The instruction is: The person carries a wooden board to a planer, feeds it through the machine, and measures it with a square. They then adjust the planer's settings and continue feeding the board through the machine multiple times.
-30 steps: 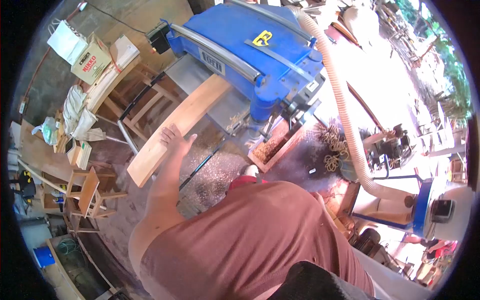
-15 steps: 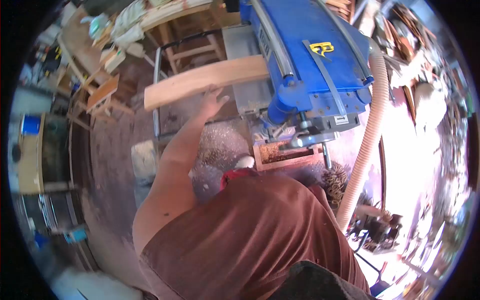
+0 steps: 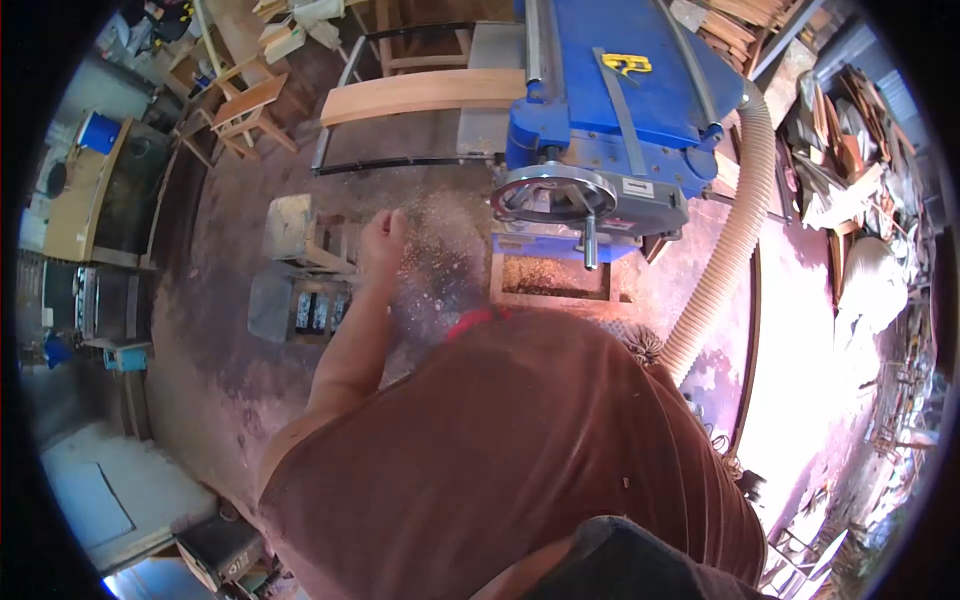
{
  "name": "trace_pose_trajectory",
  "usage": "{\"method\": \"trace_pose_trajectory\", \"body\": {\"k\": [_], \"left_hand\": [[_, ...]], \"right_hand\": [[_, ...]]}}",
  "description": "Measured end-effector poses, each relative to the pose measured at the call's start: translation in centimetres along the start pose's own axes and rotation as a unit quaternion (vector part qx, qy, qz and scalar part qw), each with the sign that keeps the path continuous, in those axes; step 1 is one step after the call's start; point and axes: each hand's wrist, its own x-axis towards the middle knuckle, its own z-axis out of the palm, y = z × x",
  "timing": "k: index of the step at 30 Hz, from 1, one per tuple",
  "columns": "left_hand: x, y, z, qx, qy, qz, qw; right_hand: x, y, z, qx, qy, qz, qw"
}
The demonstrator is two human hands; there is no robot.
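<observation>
My left hand point(image 3: 383, 236) hangs over the floor with its fingers curled closed and nothing visible in them. Beyond it, apart from the hand, a long, slightly curved wooden board point(image 3: 425, 94) lies across the roller frame point(image 3: 335, 146) and the grey metal table point(image 3: 484, 130). The board's right end meets a blue planer-like machine point(image 3: 650, 105). A metal handwheel point(image 3: 556, 192) is at the machine's near side. On its top rests a square with a yellow handle point(image 3: 627, 64). My right hand is out of view.
A ribbed hose point(image 3: 735, 225) runs down the machine's right side. Low wooden stools point(image 3: 292, 232) stand left of my arm. Wood shavings point(image 3: 445, 245) are scattered on the floor. A wooden frame with shavings point(image 3: 555, 300) lies below the handwheel. Stacked wood scraps point(image 3: 730, 30) are at the upper right.
My left hand has left the board's near edge, drawn back towards me and closed. My view has shifted, bringing the handwheel and stools more fully into sight.
</observation>
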Motion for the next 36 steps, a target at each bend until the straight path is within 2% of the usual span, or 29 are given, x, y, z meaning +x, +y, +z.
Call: {"method": "trace_pose_trajectory", "body": {"k": [1,2,4,5,6,7,8,9,10,11,12,13,15,16,17,18,19,20,21,22,23,25,27,28,29,31,32,34,36], "left_hand": [[1.1,0.0,0.4,-0.066,0.004,0.02,0.998],[1.2,2.3,0.6,-0.07,-0.001,0.027,0.997],[-0.3,12.4,0.2,-0.184,-0.102,0.227,0.951],[-1.4,17.3,-0.6,-0.252,-0.197,0.276,0.906],[-2.8,21.7,-1.3,-0.317,-0.293,0.319,0.844],[-3.7,24.9,-1.1,-0.407,-0.392,0.372,0.737],[-4.6,28.4,-1.0,-0.479,-0.493,0.414,0.596],[-5.4,31.3,-0.8,-0.497,-0.554,0.461,0.483],[-6.7,34.2,-1.0,-0.525,-0.6,0.453,0.399],[-8.5,36.2,-1.2,-0.561,-0.617,0.429,0.347],[-9.9,37.7,-1.2,-0.594,-0.628,0.405,0.297],[-10.5,38.7,-0.6,-0.594,-0.632,0.404,0.291],[-11.4,40.2,0.7,-0.625,-0.639,0.376,0.242],[-11.6,40.8,1.9,-0.625,-0.64,0.376,0.243],[-11.7,41.4,3.4,-0.636,-0.623,0.381,0.25],[-12.0,41.9,4.9,-0.648,-0.606,0.381,0.26],[-12.0,43.2,5.9,-0.647,-0.607,0.373,0.271],[-12.0,44.5,6.8,-0.646,-0.608,0.364,0.282],[-12.0,45.6,8.4,-0.602,-0.639,0.388,0.281],[-12.0,46.6,9.9,-0.557,-0.672,0.4,0.28],[-11.3,47.7,11.9,-0.55,-0.674,0.406,0.281],[-8.7,49.0,16.2,-0.4,-0.651,0.449,0.464],[-5.5,48.6,21.4,-0.212,-0.58,0.401,0.676],[-3.5,48.4,24.5,-0.118,-0.519,0.4,0.746],[-1.3,47.4,28.0,-0.098,-0.472,0.332,0.81],[3.8,45.6,33.8,-0.052,-0.354,0.369,0.858],[5.9,44.9,36.5,-0.05,-0.352,0.369,0.859],[8.8,43.7,40.9,0.056,-0.235,0.322,0.915],[10.3,43.4,44.4,0.184,-0.144,0.313,0.92]], "right_hand": [[-1.4,-2.8,-1.5,0.067,0.022,0.023,0.997],[-2.2,-4.8,-2.3,0.071,0.042,0.014,0.996],[-3.5,-8.6,-3.6,0.042,0.077,-0.032,0.996],[-4.1,-11.0,-4.4,0.043,0.095,-0.048,0.993],[-5.2,-13.7,-5.4,0.063,0.115,-0.056,0.99],[-7.2,-17.2,-6.3,0.125,0.138,-0.05,0.981],[-8.0,-19.3,-6.9,0.139,0.159,-0.038,0.977],[-8.6,-20.8,-7.3,0.107,0.175,-0.043,0.978],[-9.1,-21.3,-7.6,0.072,0.187,-0.047,0.979],[-9.1,-20.9,-7.5,0.081,0.195,-0.034,0.977],[-8.8,-20.5,-7.6,0.081,0.205,-0.063,0.973],[-8.1,-20.1,-8.2,0.077,0.214,-0.098,0.969],[-7.2,-19.6,-9.3,0.097,0.209,-0.091,0.969],[-6.6,-19.0,-10.4,0.111,0.201,-0.086,0.969],[-2.4,-14.4,-9.6,0.04,0.212,-0.149,0.965],[-2.3,-14.2,-11.8,-0.078,0.14,-0.243,0.957],[-1.6,-12.6,-11.8,-0.128,0.193,-0.357,0.905],[0.4,-11.5,-13.6,-0.18,0.255,-0.47,0.826],[-1.2,-13.8,-16.7,-0.023,0.246,-0.354,0.902],[-5.1,-16.9,-18.3,0.143,0.219,-0.216,0.941],[-4.7,-16.4,-20.2,0.241,0.202,-0.178,0.932],[-5.0,-15.8,-25.2,0.315,0.275,-0.156,0.895],[-4.2,-14.1,-30.3,0.33,0.368,-0.15,0.856],[-3.0,-12.4,-32.7,0.339,0.405,-0.2,0.825],[-2.7,-12.0,-35.4,0.355,0.437,-0.188,0.805],[-0.7,-9.9,-40.2,0.358,0.451,-0.166,0.801],[0.5,-9.2,-42.7,0.359,0.449,-0.169,0.801],[2.6,-7.9,-46.6,0.228,0.513,-0.152,0.813],[4.4,-7.1,-49.8,0.203,0.533,-0.171,0.804]]}}
